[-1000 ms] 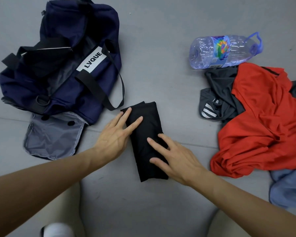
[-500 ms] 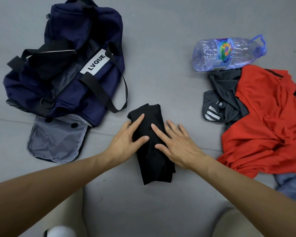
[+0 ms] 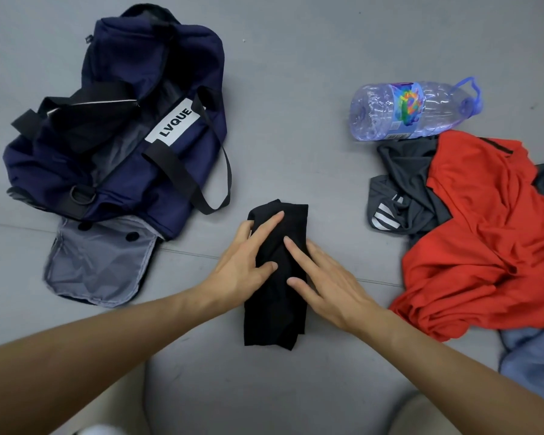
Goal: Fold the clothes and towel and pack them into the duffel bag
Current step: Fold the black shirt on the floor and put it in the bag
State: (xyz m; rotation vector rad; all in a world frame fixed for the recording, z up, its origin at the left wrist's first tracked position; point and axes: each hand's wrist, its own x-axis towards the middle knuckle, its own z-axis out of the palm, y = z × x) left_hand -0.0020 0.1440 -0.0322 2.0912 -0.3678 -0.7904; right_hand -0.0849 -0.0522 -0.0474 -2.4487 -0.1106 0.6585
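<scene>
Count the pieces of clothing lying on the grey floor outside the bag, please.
4 visible: folded black garment in the centre, dark grey striped garment, red shirt over it, blue cloth at the right edge. More may hide beneath the pile.

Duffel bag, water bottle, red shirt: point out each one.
duffel bag [image 3: 195,152], head view, navy side panel inside the strap loop.
water bottle [image 3: 407,109], head view, colourful label.
red shirt [image 3: 484,230], head view, middle of the fabric.

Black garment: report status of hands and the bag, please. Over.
Left hand and right hand flat on black garment. Folded narrow, on floor, not yet packed. Bag open at left; its strap lies between.
</scene>
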